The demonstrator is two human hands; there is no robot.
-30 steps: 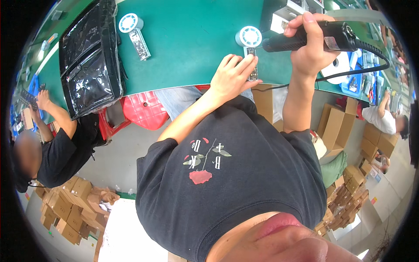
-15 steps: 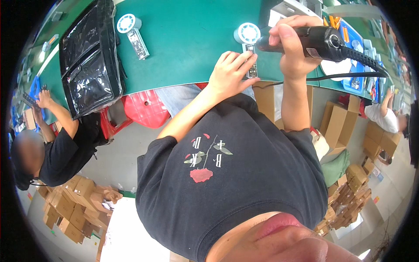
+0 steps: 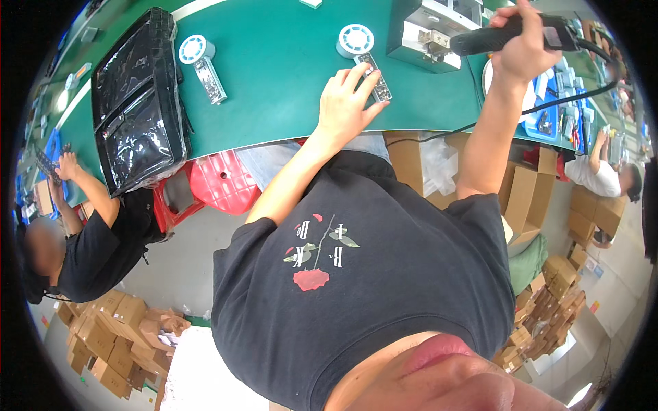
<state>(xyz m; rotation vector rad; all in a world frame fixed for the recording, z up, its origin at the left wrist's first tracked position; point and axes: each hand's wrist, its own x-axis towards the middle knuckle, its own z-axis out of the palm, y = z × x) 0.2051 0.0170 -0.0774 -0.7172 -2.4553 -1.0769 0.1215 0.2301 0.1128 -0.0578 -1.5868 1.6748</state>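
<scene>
On the green table lies a small handheld fan [image 3: 356,41] with a round white-and-blue head and an opened handle showing its inside. My left hand [image 3: 348,103] grips that handle, fingers across it and thumb at its lower end. My right hand [image 3: 524,58] is wrapped round a black corded electric screwdriver [image 3: 490,38]. The driver's tip points left at the metal front of a grey screw feeder [image 3: 426,34]; whether it touches cannot be made out. Farther left, a second fan [image 3: 196,50] with an open handle lies untouched.
A black plastic-wrapped case [image 3: 140,103] stands at the table's left edge. Right of the feeder are a white round dish [image 3: 489,79] and a blue tray [image 3: 545,123] of parts. The driver's cable [image 3: 576,94] loops over the right side. Co-workers sit at both sides.
My right hand has carried the screwdriver away from the fan, up and right to the screw feeder. The held fan has shifted left and tilted, my left hand still on it.
</scene>
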